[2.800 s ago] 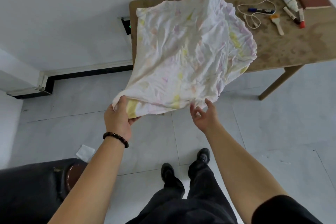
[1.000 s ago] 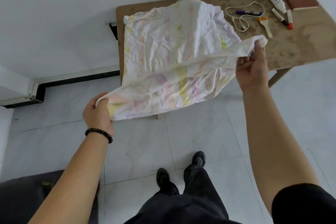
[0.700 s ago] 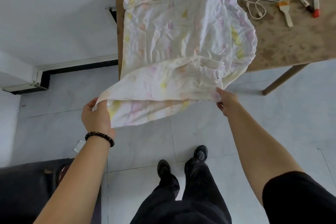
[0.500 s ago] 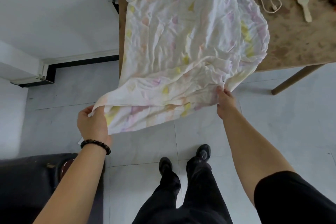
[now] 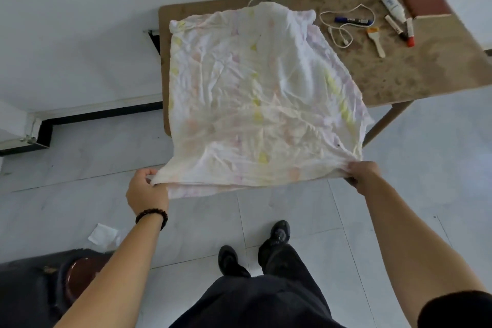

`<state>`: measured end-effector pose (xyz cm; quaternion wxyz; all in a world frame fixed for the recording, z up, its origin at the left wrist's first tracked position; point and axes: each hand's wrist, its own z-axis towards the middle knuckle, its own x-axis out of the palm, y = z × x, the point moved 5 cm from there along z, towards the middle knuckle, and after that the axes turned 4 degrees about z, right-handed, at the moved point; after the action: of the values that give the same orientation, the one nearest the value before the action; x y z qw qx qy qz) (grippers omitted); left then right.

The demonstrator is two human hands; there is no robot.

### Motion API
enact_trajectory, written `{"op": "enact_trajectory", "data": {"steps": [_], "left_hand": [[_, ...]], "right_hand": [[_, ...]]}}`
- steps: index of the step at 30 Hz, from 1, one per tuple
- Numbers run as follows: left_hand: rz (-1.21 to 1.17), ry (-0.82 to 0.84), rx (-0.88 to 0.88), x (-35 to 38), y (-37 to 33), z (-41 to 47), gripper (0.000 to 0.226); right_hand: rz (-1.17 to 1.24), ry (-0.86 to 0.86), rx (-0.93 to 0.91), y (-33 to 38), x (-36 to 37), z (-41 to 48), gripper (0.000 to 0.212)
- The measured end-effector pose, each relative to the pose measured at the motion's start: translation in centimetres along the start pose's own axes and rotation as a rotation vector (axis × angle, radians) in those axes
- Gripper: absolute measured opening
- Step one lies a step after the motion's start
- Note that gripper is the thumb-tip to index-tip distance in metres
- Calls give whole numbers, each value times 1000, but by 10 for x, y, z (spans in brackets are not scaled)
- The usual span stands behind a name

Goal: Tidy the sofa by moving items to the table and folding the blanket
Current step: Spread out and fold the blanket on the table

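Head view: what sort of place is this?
Likely a sparse living room, maybe staged: tiled floor, bare white wall, a dark sofa at lower left, and a worn wooden table holding pens and the blanket.

**Soft even light, bent edges**

The light around me is diffuse and fairly bright. The pale blanket (image 5: 255, 104) I hold looks nearly washed out, its colours faint. Shadows are soft: a dim patch on the floor (image 5: 426, 181) beside the table (image 5: 426, 69) leg, another round my shoes (image 5: 278, 233). The sofa (image 5: 26, 295) at lower left sinks almost to black. The wide lens bows the table's long edges. The lettering on the marker (image 5: 352, 20) is too blurred to read. Everything is slightly smeared; my left hand (image 5: 146, 192) and right hand (image 5: 364, 176) have soft outlines.
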<state>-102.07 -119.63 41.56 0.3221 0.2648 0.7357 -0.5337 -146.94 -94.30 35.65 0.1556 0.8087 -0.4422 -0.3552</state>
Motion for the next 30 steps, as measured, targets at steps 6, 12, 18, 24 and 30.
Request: {"op": "enact_trajectory", "data": {"steps": [6,12,18,24,30], "left_hand": [[-150,278,-135,-2,11,-1,24],[-377,742,54,-10,-3,-12,23],[-342,554,-139,-3,50,6,21],[-627,474,-307,9,40,-3,14],[-27,350,8,36,5,5,33]], "right_hand": [[-18,102,-179,4,-9,-22,25],[44,-95,-399,17,-34,-40,35],[-86,2,-198,-18,-34,-34,35],[383,330,-124,-10,1,-77,34],[113,356,-284,-3,0,-95,16]]}}
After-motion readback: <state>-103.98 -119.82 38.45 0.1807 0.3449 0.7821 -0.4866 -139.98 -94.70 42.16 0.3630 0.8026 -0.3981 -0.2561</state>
